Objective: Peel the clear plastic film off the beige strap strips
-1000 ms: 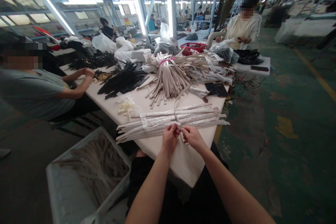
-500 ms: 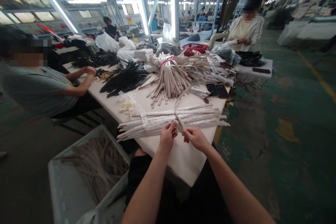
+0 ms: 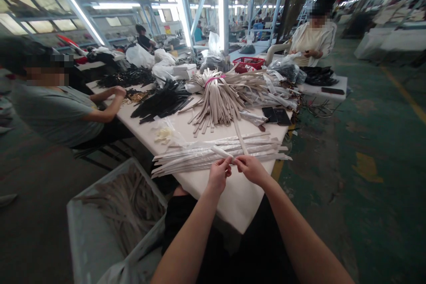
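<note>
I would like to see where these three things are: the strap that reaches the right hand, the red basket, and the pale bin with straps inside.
Strap [image 3: 240, 136]: head view, its length above the right hand [image 3: 249, 168].
Red basket [image 3: 257, 64]: head view, its wall.
Pale bin [image 3: 87, 235]: head view, bare inner surface.

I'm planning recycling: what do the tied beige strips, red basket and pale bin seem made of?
Tied beige strips: perhaps leather or imitation leather, fairly matte; they're flat and drape flexibly.
Red basket: probably molded plastic, given its openwork sides and even color; gloss unclear.
Pale bin: likely rigid plastic, dull; smooth walls.
</note>
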Tool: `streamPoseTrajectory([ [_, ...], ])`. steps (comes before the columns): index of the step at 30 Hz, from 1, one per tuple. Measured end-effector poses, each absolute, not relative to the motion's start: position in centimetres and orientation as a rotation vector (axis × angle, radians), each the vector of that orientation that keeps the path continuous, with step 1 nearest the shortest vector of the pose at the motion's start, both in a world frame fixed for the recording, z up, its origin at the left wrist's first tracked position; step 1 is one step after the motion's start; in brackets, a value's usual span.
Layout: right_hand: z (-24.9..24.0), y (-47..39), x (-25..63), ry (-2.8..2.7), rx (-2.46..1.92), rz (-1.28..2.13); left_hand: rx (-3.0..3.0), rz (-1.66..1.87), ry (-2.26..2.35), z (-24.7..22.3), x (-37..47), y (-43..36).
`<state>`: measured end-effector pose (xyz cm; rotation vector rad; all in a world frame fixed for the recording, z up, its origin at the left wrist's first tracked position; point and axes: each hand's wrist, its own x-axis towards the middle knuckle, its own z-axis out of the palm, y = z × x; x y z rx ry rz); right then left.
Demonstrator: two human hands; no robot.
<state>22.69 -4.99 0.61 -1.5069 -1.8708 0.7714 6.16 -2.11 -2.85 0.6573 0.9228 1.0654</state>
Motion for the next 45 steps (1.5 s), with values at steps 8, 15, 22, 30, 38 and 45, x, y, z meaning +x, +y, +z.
streamPoseTrajectory([
  [8,0.1,-5.0,23.7,-1.895,-1.521,0.795,0.632,1.096,0.956,-3.0,6.8,-2.7],
  [15,-0.5,-4.9,24.1,-1.900,-1.537,0.792,0.615,1.167,1.002,-3.2,6.8,-2.6],
  [22,-0.7,-4.9,23.6,-1.890,-1.502,0.814,0.675,1.078,1.001,-3.7,7.0,-3.2],
  [30,-0.9,-4.9,24.1,-1.882,-1.515,0.780,0.676,1.160,1.053,-3.5,7.0,-3.2],
  [38,-0.6,-5.4,24.3,-1.843,-1.480,0.827,0.762,1.019,1.012,-4.0,7.6,-4.3],
  [45,-1.0,-5.8,25.3,-1.835,-1.468,0.882,0.503,1.028,0.710,-3.9,7.9,-4.0],
])
